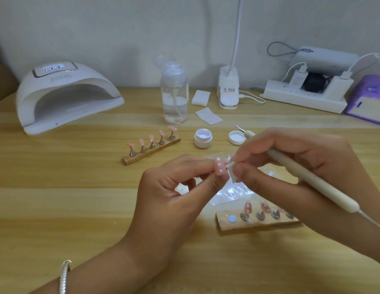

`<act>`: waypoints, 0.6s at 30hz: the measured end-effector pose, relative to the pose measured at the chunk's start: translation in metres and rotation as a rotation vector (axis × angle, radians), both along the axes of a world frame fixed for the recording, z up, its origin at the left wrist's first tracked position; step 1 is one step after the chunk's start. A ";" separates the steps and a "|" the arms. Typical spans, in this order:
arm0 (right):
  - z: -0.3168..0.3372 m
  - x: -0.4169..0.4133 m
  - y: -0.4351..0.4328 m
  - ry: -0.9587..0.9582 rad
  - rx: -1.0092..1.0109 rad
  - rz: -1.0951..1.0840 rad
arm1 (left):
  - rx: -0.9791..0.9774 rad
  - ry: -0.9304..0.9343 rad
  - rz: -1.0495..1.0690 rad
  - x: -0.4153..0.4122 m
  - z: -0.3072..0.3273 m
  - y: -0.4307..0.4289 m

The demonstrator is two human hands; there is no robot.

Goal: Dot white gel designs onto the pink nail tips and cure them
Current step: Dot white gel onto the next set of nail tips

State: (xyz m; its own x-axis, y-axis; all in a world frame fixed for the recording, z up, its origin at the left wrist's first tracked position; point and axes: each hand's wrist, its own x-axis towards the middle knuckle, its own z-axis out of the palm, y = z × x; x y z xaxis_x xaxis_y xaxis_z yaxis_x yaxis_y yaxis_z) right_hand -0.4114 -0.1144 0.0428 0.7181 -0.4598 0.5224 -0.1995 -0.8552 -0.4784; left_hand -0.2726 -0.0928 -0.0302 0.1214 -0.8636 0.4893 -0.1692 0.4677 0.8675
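A ribbed silver bracelet (65,276) circles the left wrist. Beyond it the left hand (170,187) pinches a glossy pink nail tip (219,168) bearing three white dots, held above the wooden table (57,187). The right hand (301,164) clamps a folded white wipe (232,171) at the tip's edge, with a slim cream dotting tool (307,177) tucked across its fingers. A wooden rack (248,224) of dotted tips stands near; farther off sit an open round gel jar (203,140) and a domed white lamp (64,96).
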 end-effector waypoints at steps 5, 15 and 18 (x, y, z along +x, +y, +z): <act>-0.021 -0.041 -0.019 -0.175 0.242 -0.170 | -0.010 0.007 -0.009 0.001 -0.002 0.000; -0.022 -0.038 -0.023 -0.139 0.187 -0.173 | 0.030 -0.002 -0.034 0.001 -0.002 0.000; -0.019 -0.037 -0.021 -0.114 0.157 -0.188 | 0.034 0.003 -0.036 0.000 -0.002 0.000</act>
